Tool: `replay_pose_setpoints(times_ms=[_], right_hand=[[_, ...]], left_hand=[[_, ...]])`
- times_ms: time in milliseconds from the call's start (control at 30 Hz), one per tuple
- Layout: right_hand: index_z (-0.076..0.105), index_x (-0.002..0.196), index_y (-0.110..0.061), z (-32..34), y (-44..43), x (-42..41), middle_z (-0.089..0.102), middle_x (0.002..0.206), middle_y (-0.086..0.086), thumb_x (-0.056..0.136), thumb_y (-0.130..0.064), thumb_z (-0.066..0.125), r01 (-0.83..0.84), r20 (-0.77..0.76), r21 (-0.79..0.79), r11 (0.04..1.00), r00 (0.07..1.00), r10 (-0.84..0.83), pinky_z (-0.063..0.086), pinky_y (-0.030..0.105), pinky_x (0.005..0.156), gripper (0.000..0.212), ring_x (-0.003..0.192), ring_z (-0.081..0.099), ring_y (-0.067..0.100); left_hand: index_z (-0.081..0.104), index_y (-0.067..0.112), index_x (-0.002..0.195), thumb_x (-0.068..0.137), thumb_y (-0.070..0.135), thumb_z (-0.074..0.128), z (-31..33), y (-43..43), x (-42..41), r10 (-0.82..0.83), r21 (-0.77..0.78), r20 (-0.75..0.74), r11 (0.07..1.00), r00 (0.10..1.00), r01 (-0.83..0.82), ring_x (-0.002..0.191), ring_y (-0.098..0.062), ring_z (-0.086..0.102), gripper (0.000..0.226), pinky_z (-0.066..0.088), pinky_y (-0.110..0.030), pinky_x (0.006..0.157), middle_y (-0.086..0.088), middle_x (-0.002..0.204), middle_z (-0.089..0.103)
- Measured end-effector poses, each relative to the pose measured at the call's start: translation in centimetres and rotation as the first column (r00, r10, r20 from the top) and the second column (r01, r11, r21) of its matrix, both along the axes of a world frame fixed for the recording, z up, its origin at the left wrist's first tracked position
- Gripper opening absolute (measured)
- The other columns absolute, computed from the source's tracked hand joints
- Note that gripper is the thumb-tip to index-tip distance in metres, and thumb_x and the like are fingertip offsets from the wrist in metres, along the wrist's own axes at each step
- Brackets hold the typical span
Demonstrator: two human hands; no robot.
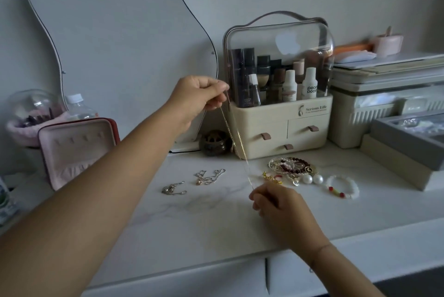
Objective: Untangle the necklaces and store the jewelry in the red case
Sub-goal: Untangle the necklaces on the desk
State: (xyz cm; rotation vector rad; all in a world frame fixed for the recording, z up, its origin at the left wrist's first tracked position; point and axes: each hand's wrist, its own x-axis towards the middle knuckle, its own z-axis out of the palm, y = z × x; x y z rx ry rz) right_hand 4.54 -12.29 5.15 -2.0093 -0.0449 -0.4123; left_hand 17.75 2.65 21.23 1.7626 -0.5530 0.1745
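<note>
Your right hand (271,200) pinches the low end of the gold chain (236,143) just above the worktop (192,219); your left hand (199,94) has its grip on the top. It looks doubled, so draw it taut and tease the strands apart. Silver chains (209,176) and a bead pile (290,168) lie close by, ready to snag; the open red case (77,150) stands far left.

The near half of the marble top (192,219) gives you the widest free pass. Across the middle, the gold chain (236,145) slants between your raised left hand (199,97) and your low right hand (274,200), barring a straight crossing. Two silver chains (209,176) lie left of it, and the open red case (72,152) stands at the left edge. The jewelry heap (292,168) and the grey tray box (396,167) crowd the right. The cosmetics organiser (278,114) and a small dark pot (214,143) close the far side.
</note>
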Motion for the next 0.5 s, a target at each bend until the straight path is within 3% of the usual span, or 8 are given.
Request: replay_pose_setpoints(times_ms=[100, 200, 367, 500], right_hand=[[0.065, 0.073, -0.020, -1.3, -0.2, -1.8, 0.060, 0.065, -0.010, 0.088, -0.017, 0.062, 0.182, 0.089, -0.170, 0.968, 0.982, -0.169, 0.041, 0.014, 0.060, 0.015, 0.069, 0.055, 0.003], [0.066, 0.075, -0.021, -2.8, -0.3, -2.9, 0.056, 0.070, -0.011, 0.085, -0.013, 0.066, 0.293, 0.203, -0.291, 0.911, 0.949, -0.240, 0.041, 0.020, 0.057, 0.013, 0.064, 0.054, 0.007], [0.069, 0.070, -0.018, -4.2, -0.5, -3.6, 0.053, 0.068, -0.007, 0.066, -0.004, 0.082, 0.446, 0.298, -0.318, 0.836, 0.885, -0.359, 0.043, 0.022, 0.052, 0.019, 0.059, 0.052, 0.012], [0.067, 0.066, -0.024, -4.5, -0.4, -4.0, 0.052, 0.068, -0.010, 0.064, -0.013, 0.084, 0.565, 0.333, -0.315, 0.763, 0.818, -0.468, 0.038, 0.031, 0.059, 0.021, 0.062, 0.050, 0.014]], left_hand=[[0.070, 0.012, 0.084, 0.091, 0.012, 0.064, -3.4, -0.1, 1.8, 0.105, 0.041, -0.081, 0.994, 0.991, -0.102, 0.057, -0.007, 0.058, 0.009, 0.052, -0.015, 0.062, -0.001, 0.069, 0.067], [0.069, 0.015, 0.079, 0.090, 0.013, 0.066, -7.6, -0.7, 3.6, 0.216, 0.087, -0.155, 0.975, 0.964, -0.205, 0.058, -0.008, 0.055, 0.011, 0.048, -0.013, 0.057, -0.001, 0.069, 0.067], [0.068, 0.019, 0.067, 0.085, 0.017, 0.071, -13.5, -2.9, 5.1, 0.300, 0.210, -0.187, 0.943, 0.935, -0.260, 0.059, -0.012, 0.053, 0.019, 0.044, -0.024, 0.063, 0.003, 0.065, 0.066], [0.074, 0.018, 0.079, 0.085, 0.024, 0.070, -15.4, -4.3, 5.2, 0.355, 0.382, -0.077, 0.874, 0.932, -0.301, 0.070, -0.017, 0.061, 0.010, 0.045, -0.024, 0.064, 0.001, 0.080, 0.072]])
